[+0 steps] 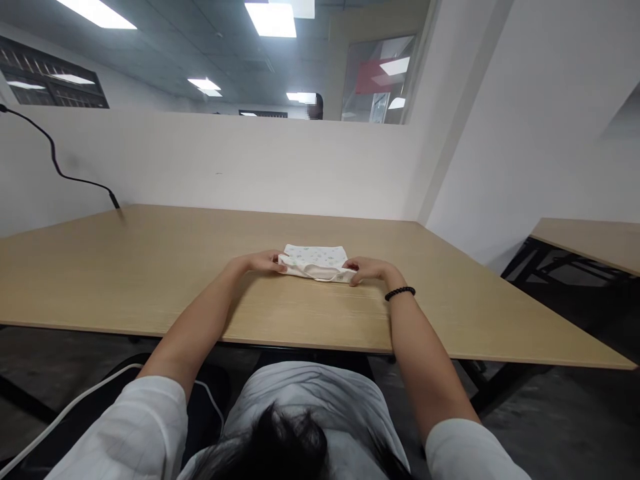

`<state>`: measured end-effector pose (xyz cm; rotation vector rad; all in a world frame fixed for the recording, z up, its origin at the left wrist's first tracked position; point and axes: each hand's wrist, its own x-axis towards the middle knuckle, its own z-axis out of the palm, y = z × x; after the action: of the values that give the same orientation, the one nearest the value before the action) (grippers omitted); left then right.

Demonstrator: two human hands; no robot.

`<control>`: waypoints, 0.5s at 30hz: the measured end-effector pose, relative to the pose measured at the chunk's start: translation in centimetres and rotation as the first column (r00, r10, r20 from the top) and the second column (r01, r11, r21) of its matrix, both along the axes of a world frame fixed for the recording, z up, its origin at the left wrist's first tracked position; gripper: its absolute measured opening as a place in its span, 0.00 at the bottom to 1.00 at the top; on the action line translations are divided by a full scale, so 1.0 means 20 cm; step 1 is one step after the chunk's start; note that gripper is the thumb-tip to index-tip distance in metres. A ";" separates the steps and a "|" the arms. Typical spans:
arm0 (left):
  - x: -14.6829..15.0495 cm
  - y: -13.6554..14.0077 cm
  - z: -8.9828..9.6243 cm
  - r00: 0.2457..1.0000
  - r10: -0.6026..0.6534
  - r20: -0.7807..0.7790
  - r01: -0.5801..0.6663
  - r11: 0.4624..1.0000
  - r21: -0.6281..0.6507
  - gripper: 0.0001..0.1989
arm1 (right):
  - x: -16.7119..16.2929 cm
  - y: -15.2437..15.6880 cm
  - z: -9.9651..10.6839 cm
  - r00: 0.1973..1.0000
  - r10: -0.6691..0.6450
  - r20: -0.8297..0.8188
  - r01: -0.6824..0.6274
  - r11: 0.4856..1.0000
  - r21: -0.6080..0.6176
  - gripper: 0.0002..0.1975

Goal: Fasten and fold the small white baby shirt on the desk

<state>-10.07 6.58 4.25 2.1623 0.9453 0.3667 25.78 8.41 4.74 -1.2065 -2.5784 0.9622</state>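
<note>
A white cloth (pixel 316 255) with a small pale print lies on the wooden table, its near edge folded over and bulging up in the middle. At its left end, my left hand (pixel 266 262) pinches the folded edge between thumb and fingers. My right hand (pixel 367 269) grips the opposite end of the same fold, with a dark beaded bracelet on that wrist. Both forearms reach in over the table's near edge. What kind of cloth item it is cannot be made out.
The light wooden table (pixel 150 267) runs up to a low white partition (pixel 280 163). A black cable (pixel 80 179) hangs down at the left. Another table (pixel 590 240) stands at the far right. Behind the partition, part of a person's head (pixel 316 107) shows.
</note>
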 end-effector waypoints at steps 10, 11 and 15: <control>0.02 0.03 -0.03 0.995 -0.015 0.098 0.023 0.997 -0.076 0.20 | 0.04 0.01 -0.01 0.998 -0.015 -0.065 0.009 0.996 -0.090 0.12; 0.02 0.03 -0.03 0.993 -0.022 0.117 0.032 0.995 -0.091 0.20 | 0.04 0.00 0.00 0.995 -0.013 -0.100 0.004 0.995 -0.096 0.13; 0.01 0.02 -0.01 0.978 0.021 0.209 0.008 0.990 -0.138 0.23 | 0.04 -0.04 0.03 0.965 -0.008 -0.261 -0.029 0.990 -0.140 0.18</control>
<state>-9.78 6.93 3.99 1.9519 0.8335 0.5078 26.51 7.65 5.41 -1.0182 -2.3472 1.2356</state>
